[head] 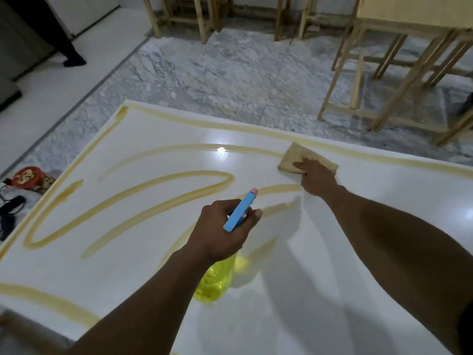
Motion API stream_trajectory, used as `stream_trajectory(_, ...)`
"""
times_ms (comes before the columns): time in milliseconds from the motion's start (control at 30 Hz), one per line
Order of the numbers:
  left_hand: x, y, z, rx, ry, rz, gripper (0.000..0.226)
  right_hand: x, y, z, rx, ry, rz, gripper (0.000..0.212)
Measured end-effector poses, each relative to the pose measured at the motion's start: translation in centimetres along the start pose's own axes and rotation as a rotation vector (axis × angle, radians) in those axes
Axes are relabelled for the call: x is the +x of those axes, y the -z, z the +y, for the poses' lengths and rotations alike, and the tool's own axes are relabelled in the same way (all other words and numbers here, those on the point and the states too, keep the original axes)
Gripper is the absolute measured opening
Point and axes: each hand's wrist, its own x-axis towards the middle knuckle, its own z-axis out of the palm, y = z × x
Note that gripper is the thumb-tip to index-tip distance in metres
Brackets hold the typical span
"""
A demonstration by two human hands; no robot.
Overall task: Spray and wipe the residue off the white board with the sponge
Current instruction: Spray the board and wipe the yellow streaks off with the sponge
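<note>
A large white board (143, 267) lies flat below me, marked with winding yellow-brown residue lines (143, 187) and a streak along its far edge. My left hand (222, 234) grips a spray bottle (217, 280) with a yellow body and a blue trigger head, its nozzle pointing away over the board. My right hand (317, 179) presses flat on a tan sponge (294, 157) near the board's far edge, where a residue line ends. The board to the right of the sponge looks wiped.
Beyond the board is a marble floor (230, 73) with wooden table frames (384, 80) at the back and right. A red round object (27, 176) and black cables (10, 208) lie on the floor at the left. A person's dark leg (69, 55) stands at the far left.
</note>
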Motion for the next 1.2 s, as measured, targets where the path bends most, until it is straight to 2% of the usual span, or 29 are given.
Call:
stream_trajectory(67,-0.6,0.5,-0.6,-0.001,0.011,0.004,0.044,-1.8,-2.3,-0.1,0.032,0.004,0.142,0.053)
stream_trajectory(133,-1.7,0.9,-1.2,-0.018,0.033,-0.003,0.045,-4.2,-3.2,-1.0,0.025,0.008,0.167,0.053)
stream_trajectory(367,-9.0,2.9,-3.3,-0.039,0.016,0.007,0.046,-16.7,-8.4,-6.9,-0.004,0.049,0.069,0.05)
stream_trajectory(467,-13.4,3.7,-5.0,-0.023,-0.028,0.003,0.048,-23.3,-11.3,-10.6,-0.051,0.041,-0.014,0.06)
stream_trajectory(633,-21.0,5.4,-8.6,-0.033,-0.046,-0.005,0.051,-33.4,-15.8,-16.3,-0.046,0.062,-0.026,0.065)
stream_trajectory(767,-25.1,6.8,-10.8,0.015,-0.051,-0.011,0.049,-38.1,-17.5,-19.0,0.018,0.063,-0.122,0.056)
stream_trajectory(867,-26.3,7.4,-11.6,0.015,-0.024,-0.029,0.046,-38.9,-15.1,-20.0,0.179,0.007,-0.182,0.044)
stream_trajectory(1000,-26.1,7.8,-11.3,-0.012,-0.012,-0.066,0.037,-38.0,-8.5,-19.5,0.84,-0.236,-0.294,0.03)
stream_trajectory(1100,-24.8,7.9,-10.3,0.007,-0.009,-0.117,0.036,-36.5,-4.9,-18.3,1.3,-0.376,-0.306,0.035)
stream_trajectory(1200,-22.6,7.7,-8.3,0.097,-0.046,-0.152,0.043,-34.5,-1.2,-17.8,1.503,-0.344,-0.335,0.04)
